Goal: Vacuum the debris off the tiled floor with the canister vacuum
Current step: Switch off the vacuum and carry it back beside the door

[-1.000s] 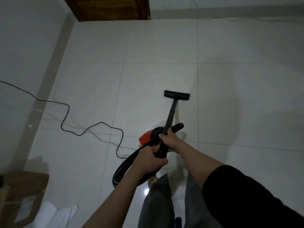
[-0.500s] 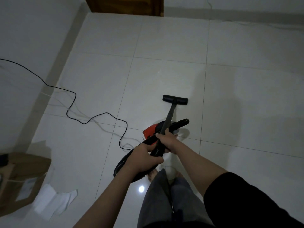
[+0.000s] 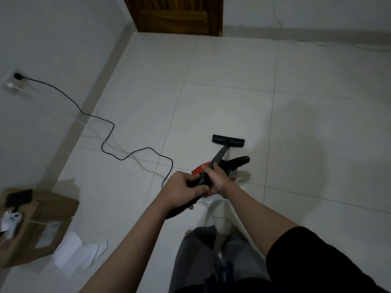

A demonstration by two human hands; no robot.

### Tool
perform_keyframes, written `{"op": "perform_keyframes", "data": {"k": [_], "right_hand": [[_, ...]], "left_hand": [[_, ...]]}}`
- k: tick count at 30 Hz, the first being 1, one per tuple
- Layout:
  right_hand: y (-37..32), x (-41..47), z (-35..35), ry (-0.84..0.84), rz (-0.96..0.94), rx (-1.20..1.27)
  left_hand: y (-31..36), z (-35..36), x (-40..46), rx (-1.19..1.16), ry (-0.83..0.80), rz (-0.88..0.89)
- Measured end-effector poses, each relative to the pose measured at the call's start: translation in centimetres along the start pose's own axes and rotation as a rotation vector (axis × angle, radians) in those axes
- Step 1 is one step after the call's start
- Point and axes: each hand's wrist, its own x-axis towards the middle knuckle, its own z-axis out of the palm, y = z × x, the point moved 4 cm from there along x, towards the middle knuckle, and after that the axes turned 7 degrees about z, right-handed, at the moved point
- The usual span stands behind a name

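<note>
The person stood over the tiled floor [image 3: 222, 106], both hands clamped on the wand [image 3: 220, 154] of the canister vacuum [image 3: 200, 168]. The left hand [image 3: 183, 190] had its fingers [image 3: 197, 189] curled round the black hose end at the rear of the wand, and the right hand [image 3: 215, 179] was wrapped round the tube just ahead of it, toward 1 o'clock. The red canister body sat on the floor directly under the hands, largely hidden by them. The floor head [image 3: 228, 141] lay flat on a tile at about 12 o'clock from the hands, near a grout line. The power cord [image 3: 110, 132] snaked away toward 10 o'clock to a wall socket [image 3: 17, 76]. No debris could be made out near the head in this dim light; the only loose litter visible was white paper scraps [image 3: 78, 253] at 8 o'clock, just beside a cardboard box [image 3: 53, 210]. To do this stroke well, the head probably needed to stay flat against the tile, drawn in slow overlapping passes along the grout lines rather than lifted at the heel. The cord looked like the main snag: swinging left toward the paper would likely call for keeping the head and canister from riding over it.
</note>
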Motion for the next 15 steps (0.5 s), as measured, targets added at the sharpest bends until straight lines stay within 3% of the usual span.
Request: {"op": "perform_keyframes", "data": {"k": [9, 15], "right_hand": [[1.1, -1.8, 3.2, -0.046, -0.291, 0.098], [0.0, -2.7, 5.5, 0.015, -0.418, 0.143]], "left_hand": [[-1.0, -3.5, 0.8, -0.040, 0.105, 0.158], [-2.3, -6.5, -0.2, 0.115, 0.020, 0.345]]}}
